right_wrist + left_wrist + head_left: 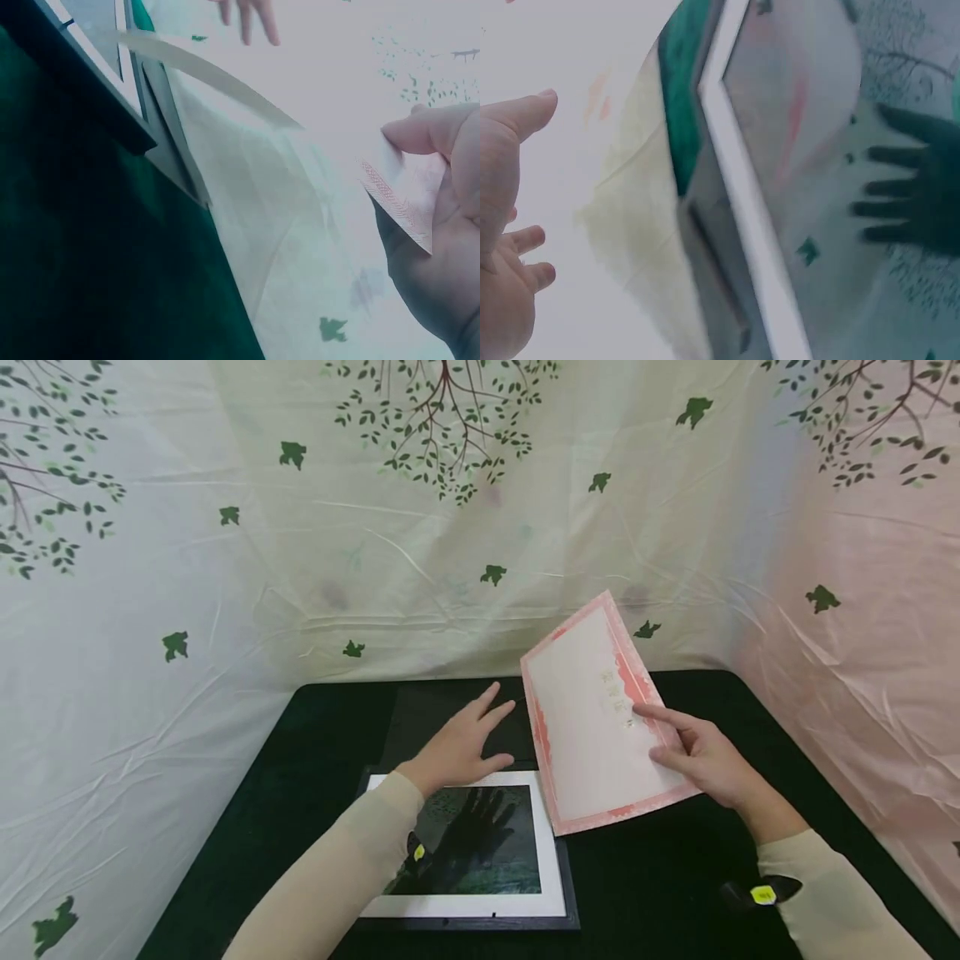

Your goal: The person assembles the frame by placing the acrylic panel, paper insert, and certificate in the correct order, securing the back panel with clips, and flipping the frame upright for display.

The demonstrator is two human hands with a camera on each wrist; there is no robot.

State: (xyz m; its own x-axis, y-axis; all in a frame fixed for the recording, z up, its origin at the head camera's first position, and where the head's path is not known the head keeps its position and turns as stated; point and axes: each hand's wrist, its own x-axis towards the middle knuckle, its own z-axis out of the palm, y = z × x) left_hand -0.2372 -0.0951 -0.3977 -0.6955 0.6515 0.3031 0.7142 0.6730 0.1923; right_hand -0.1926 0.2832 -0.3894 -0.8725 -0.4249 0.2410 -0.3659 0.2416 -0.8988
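Paper (pixel 581 727) pinched by right fingers (pixel 671 717); left fingers (pixel 495 718) apart, sleeve (pixel 337 860) partly hiding frame (pixel 517 924).

Paper (pixel 581 727) wht, pink-edged; frame (pixel 480 924) blk; table (pixel 660 877) dk grn; backdrop (pixel 420 539) leaf-patt.

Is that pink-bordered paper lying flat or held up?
Held up, tilted: the right hand pinches the pink-bordered paper by one side, its top overlapping the backdrop.
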